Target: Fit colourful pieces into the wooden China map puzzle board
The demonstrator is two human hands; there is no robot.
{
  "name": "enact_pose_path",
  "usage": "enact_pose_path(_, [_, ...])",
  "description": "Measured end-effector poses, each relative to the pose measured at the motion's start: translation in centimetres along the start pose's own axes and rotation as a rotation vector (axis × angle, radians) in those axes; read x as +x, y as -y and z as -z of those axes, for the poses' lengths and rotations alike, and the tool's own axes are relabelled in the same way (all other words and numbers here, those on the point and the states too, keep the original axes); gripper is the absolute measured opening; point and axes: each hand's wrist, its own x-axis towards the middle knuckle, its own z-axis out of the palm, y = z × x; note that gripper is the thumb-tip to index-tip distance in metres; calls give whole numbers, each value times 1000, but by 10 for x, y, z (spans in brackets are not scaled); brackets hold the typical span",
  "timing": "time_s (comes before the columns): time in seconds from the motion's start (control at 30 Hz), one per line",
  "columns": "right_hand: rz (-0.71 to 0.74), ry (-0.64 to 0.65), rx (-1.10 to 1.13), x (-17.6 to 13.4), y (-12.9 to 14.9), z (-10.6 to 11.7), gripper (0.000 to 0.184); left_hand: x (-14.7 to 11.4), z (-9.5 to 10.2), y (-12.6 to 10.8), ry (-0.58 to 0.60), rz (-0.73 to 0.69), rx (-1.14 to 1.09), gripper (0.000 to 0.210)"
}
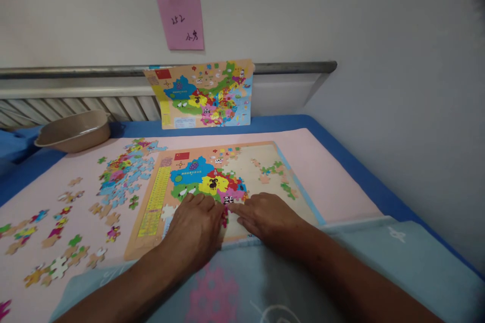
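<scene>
A partly assembled jigsaw map (pixel 191 169) lies in its board (pixel 146 234), with blue, green, yellow and pink regions joined. My left hand (pixel 197 222) rests over its lower part, fingers curled together. Its fingertips close on a magenta jigsaw piece (pixel 225 218), partly hidden by the hand. From the other side my right hand (pixel 265 214) reaches in, palm down, its index finger stretched to the pink area with two pandas (pixel 228 200). Its fingers are a little apart, and no piece shows between them. Loose green and tan pieces (pixel 275 169) lie on the bare right side of the board.
Many loose pieces (pixel 123 176) lie left of the board on the pink sheet (pixel 303 161). A brown basin (pixel 76 131) stands at the back left. A printed reference map (pixel 204 96) leans against the metal rail (pixel 295 67). Pink paper (pixel 184 22) hangs on the wall.
</scene>
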Motion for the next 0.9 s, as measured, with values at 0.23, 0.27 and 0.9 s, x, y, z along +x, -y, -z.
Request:
enact_pose_path(0.23, [4,-7,10,1,-1,-2,24,0,1,-1,13,3,-2,19])
enact_pose_path(0.27, [7,-12,10,1,-1,-2,26,0,1,0,9,2,1,19])
enact_pose_path(0.9, [-11,-7,27,1,-3,-5,22,3,-3,3,-36,-39,11,15])
